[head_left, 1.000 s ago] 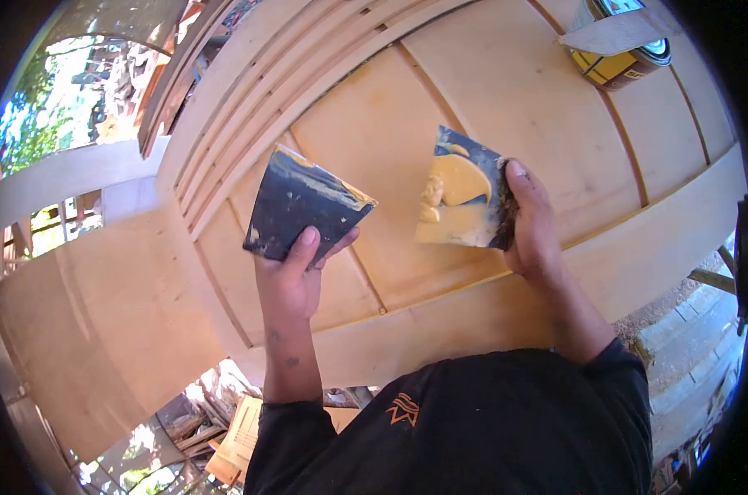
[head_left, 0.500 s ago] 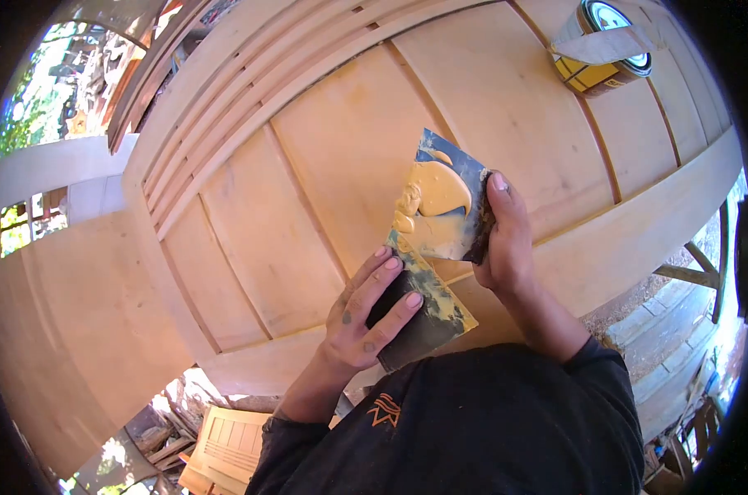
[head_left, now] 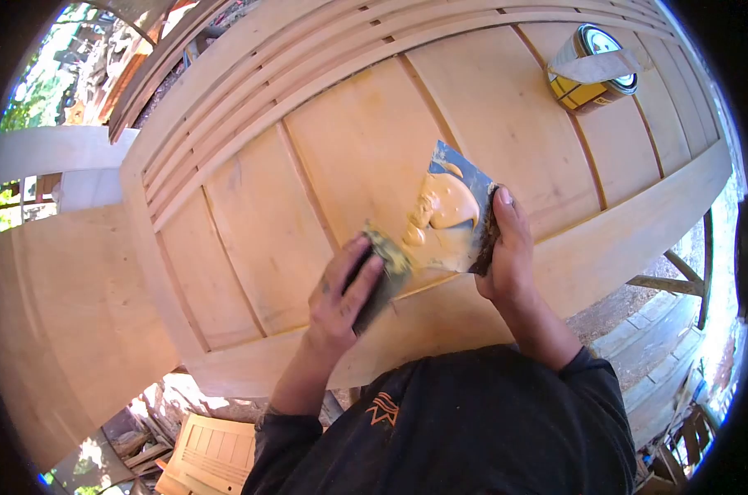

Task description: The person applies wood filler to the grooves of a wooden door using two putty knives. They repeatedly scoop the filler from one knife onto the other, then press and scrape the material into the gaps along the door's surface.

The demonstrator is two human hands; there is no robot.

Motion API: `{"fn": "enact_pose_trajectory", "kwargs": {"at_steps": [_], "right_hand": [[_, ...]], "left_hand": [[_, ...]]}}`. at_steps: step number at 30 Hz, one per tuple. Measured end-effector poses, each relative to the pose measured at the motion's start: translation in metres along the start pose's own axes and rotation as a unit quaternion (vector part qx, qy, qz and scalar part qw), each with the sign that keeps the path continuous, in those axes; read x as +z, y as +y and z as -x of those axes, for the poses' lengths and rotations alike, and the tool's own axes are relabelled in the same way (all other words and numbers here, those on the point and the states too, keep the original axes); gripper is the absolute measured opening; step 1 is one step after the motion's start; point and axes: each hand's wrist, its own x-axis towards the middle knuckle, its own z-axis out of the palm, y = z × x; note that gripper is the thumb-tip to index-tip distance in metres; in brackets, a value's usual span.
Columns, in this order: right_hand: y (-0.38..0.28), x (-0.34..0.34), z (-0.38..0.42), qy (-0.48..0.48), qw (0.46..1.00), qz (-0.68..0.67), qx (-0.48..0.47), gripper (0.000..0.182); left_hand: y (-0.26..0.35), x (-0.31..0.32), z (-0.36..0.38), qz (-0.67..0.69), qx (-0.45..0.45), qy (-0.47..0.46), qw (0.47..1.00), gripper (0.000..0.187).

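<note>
In my right hand (head_left: 510,247) is a flat dark plate carrying a thick dollop of tan putty (head_left: 452,200); the thumb presses over its right edge. My left hand (head_left: 338,299) grips a dark, flexible-looking spreader (head_left: 384,272), its upper edge smeared with putty and somewhat blurred. The spreader is tilted, just left of the plate's lower left corner. Some putty hangs at the plate's left edge. Beneath both hands lies a large pale wooden door (head_left: 250,239) with grooved panels and slats along its far side.
A yellow-labelled can (head_left: 588,78) stands on the door at upper right, a flat pale strip (head_left: 601,66) across its top. Another wooden board (head_left: 69,330) lies at left. Below, a slatted wooden piece (head_left: 213,450) is near the ground, and a wooden support (head_left: 671,283) shows at right.
My left hand has drawn the spreader left, away from the plate, and turned it more edge-on. The plate in my right hand has shifted slightly right and down.
</note>
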Motion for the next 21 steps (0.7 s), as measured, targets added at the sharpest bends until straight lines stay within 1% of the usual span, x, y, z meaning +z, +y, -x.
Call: {"fn": "enact_pose_trajectory", "kwargs": {"at_steps": [2,5,6,8,9,10,11,13,15,17,18,19,21], "right_hand": [[-0.005,0.008,0.007,0.005,1.000,-0.002,0.010,0.029],[0.000,-0.004,0.006,-0.017,1.000,0.004,-0.015,0.029],[0.003,-0.007,0.006,-0.009,1.000,0.010,-0.016,0.030],[0.007,-0.009,0.003,-0.001,1.000,0.023,-0.013,0.031],[0.007,-0.008,0.002,0.009,1.000,0.008,-0.005,0.032],[0.006,-0.009,0.005,0.019,1.000,-0.007,0.007,0.033],[0.006,-0.010,0.008,0.031,0.999,-0.022,0.022,0.033],[-0.002,-0.019,0.013,0.022,1.000,-0.015,0.000,0.034],[-0.009,-0.027,0.014,0.030,0.998,0.040,-0.046,0.033],[-0.010,-0.052,0.011,0.015,0.997,0.073,-0.037,0.035],[-0.008,-0.059,0.010,0.006,0.995,0.089,-0.035,0.037],[-0.005,-0.059,0.013,0.030,0.995,0.093,-0.030,0.035],[0.000,-0.060,0.019,0.077,0.992,0.102,-0.022,0.032]], "left_hand": [[-0.007,-0.010,-0.004,-0.014,-0.045,0.001,0.999,0.035],[-0.003,-0.018,-0.004,0.061,-0.054,0.091,0.993,0.034],[0.004,-0.018,-0.003,0.085,-0.020,0.089,0.992,0.035],[0.015,-0.016,-0.003,0.078,0.034,0.004,0.996,0.041],[0.016,-0.016,-0.003,0.069,0.060,-0.035,0.995,0.045],[0.000,-0.008,0.005,0.020,0.017,-0.034,0.999,0.045],[-0.014,-0.009,0.010,0.009,-0.017,-0.028,0.999,0.045],[-0.043,-0.020,0.003,-0.009,-0.078,-0.015,0.997,0.046],[-0.067,-0.039,-0.016,-0.019,-0.078,0.069,0.994,0.049],[-0.075,-0.068,-0.057,-0.116,-0.097,0.039,0.988,0.043],[-0.089,-0.077,-0.075,-0.150,-0.129,-0.005,0.980,0.042],[-0.104,-0.083,-0.091,-0.182,-0.162,-0.050,0.968,0.040],[-0.134,-0.084,-0.118,-0.195,-0.176,-0.141,0.955,0.037]]}}
